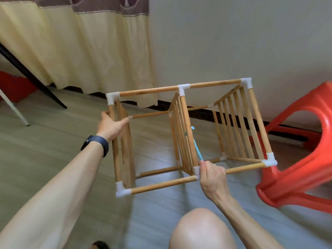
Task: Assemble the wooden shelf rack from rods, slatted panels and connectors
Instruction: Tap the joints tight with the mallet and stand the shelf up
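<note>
The wooden shelf rack [161, 184] lies on its side above the floor, built of bamboo rods, three slatted panels and white corner connectors [122, 189]. My left hand [109, 125] grips the left slatted panel [125, 150] near its upper end. At the middle connector of the near rod, my right hand [212, 174] holds the rod together with a thin light-blue tool [196, 150] that points up along the middle panel [181, 133]. The right panel [233, 123] is untouched.
A red plastic stool [309, 150] lies tipped at the right, close to the rack's right end. A cream curtain [80, 51] and white wall stand behind. Dark and white furniture legs [32, 76] slant at the far left. My bare knee [201, 230] is below.
</note>
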`<state>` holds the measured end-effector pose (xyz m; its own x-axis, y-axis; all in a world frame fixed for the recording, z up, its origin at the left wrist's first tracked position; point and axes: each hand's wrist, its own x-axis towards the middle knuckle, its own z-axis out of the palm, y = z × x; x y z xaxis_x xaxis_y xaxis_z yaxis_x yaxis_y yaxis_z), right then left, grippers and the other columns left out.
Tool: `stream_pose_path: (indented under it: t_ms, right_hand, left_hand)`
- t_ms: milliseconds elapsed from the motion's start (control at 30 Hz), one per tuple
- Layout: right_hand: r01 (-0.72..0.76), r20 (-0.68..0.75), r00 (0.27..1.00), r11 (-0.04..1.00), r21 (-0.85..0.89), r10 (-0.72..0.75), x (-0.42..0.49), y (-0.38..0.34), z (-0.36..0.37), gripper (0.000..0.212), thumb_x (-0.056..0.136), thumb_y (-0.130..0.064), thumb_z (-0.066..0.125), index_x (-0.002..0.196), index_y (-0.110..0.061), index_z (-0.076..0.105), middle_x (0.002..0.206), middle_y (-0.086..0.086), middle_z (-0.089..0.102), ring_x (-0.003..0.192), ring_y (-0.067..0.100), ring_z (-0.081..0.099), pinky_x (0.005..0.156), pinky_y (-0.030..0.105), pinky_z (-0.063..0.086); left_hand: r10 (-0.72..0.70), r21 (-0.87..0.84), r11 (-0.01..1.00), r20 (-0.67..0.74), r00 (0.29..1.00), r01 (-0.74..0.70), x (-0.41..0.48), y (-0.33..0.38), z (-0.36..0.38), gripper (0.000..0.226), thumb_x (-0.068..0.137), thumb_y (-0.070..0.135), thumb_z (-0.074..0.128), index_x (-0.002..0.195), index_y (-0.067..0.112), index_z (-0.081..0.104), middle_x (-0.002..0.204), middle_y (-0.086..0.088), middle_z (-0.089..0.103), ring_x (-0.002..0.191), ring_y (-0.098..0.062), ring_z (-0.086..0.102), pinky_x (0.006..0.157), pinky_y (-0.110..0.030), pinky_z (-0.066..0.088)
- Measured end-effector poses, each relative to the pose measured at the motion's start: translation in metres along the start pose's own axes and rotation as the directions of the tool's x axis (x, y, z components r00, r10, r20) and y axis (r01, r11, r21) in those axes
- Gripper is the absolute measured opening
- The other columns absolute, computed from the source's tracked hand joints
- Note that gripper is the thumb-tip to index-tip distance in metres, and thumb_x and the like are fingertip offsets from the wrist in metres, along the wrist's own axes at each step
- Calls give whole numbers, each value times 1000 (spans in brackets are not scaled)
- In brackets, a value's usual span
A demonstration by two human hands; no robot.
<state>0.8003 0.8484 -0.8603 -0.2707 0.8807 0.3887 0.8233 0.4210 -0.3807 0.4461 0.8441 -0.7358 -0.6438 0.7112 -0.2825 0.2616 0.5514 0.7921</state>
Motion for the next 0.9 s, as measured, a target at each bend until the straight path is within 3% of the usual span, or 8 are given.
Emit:
stream_pose_path:
  t_ms: [67, 300, 433, 533, 600, 667, 733, 900]
  right_hand:
    - [-34, -5, 999, 999, 22, 34, 7, -13, -1, 44, 101, -31, 24, 67, -19, 50, 57, -5, 47, 54, 24, 52, 63, 32, 25]
    - [-21, 115, 993, 997, -73, 30, 60, -58, -10, 50, 96, -43, 2, 72, -21, 40, 60, -7, 44, 52, 13, 39, 65, 35, 23]
    - [-74, 189, 977, 989, -129, 98, 60, -67, -7, 48, 92, -41, -2, 74, -22, 38, 60, -9, 39, 51, 7, 31, 66, 35, 22]
    - [-73, 345, 931, 987, -143, 119, 73, -73, -16, 30, 102, -27, 12, 92, -18, 39, 72, -8, 40, 58, 12, 38, 71, 38, 33]
    - [-164, 404, 901, 986, -23, 159, 83, -72, -26, 35, 107, -28, 20, 97, -12, 49, 82, -1, 55, 73, 21, 56, 77, 42, 44]
    - [-329, 386, 895, 914, 236, 222, 85, -66, -36, 46, 108, -36, 22, 95, -15, 60, 89, 1, 65, 87, 21, 62, 78, 38, 49]
    - [-382, 314, 912, 824, 418, 263, 79, -60, -47, 51, 109, -40, 23, 90, -18, 64, 85, -2, 67, 84, 10, 63, 72, 29, 48]
    - [-344, 275, 934, 787, 512, 228, 34, -37, -78, 54, 109, -37, 29, 76, -13, 65, 70, 1, 68, 68, 7, 66, 69, 28, 49]
  left_hand:
    - [22, 75, 997, -22, 1000, -20, -7, -20, 9, 91, 92, 46, 68, 156, 13, 13, 148, -18, 47, 129, -41, 52, 107, -48, 44]
    - [-21, 225, 974, -8, 1000, 22, -23, -69, 20, 44, 101, 26, 51, 139, 7, 38, 125, -24, 60, 113, -44, 58, 92, -44, 48]
    - [-9, 270, 963, -6, 1000, 10, -21, -77, 14, 43, 101, 26, 50, 139, 8, 42, 125, -23, 60, 110, -43, 58, 93, -47, 49]
    - [205, 425, 898, -188, 961, -109, -25, -75, 15, 49, 97, 32, 56, 140, 12, 44, 132, -17, 55, 118, -38, 53, 96, -49, 47]
    - [482, 561, 777, -239, 843, -285, -38, -66, 24, 47, 93, 34, 60, 133, 12, 50, 129, -13, 55, 116, -34, 52, 93, -47, 46]
    - [687, 600, 639, -162, 709, -481, -57, -54, 40, 44, 91, 40, 60, 126, 14, 55, 123, -9, 57, 112, -28, 54, 90, -43, 45]
    - [758, 579, 522, 23, 652, -627, -78, -45, 62, 53, 90, 54, 56, 129, 19, 54, 125, -3, 56, 114, -20, 53, 94, -38, 45]
    - [554, 539, 377, 521, 650, -753, -99, -31, 109, 101, 79, 60, 69, 156, 42, 6, 165, 2, 15, 145, -21, 29, 117, -42, 31]
